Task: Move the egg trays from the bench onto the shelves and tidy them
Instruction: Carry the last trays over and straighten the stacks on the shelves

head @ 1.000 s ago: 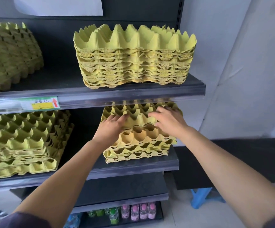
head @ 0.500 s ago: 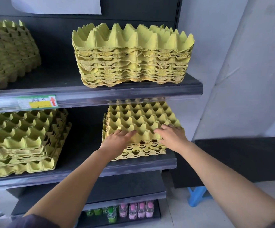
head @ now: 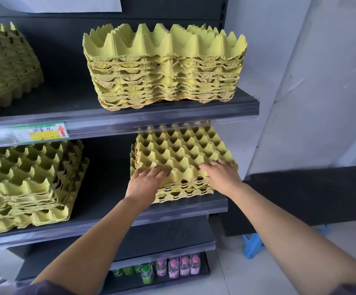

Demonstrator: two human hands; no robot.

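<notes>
A stack of egg trays (head: pixel 179 150) is set on the middle shelf (head: pixel 194 207), directly under both hands. The left hand (head: pixel 144 183) is laid flat on the front edge of the top tray, fingers spread, nothing gripped. The right hand (head: pixel 223 174) is pressed flat beside it, fingers straight. A second stack (head: pixel 164 67) is seen above the hands, and a third stack (head: pixel 28 182) left of the left hand.

Tray stack (head: pixel 179 150) on the middle shelf (head: pixel 109 222) (right end), another stack (head: pixel 164 67) directly above, bottles (head: pixel 177 268) below
</notes>
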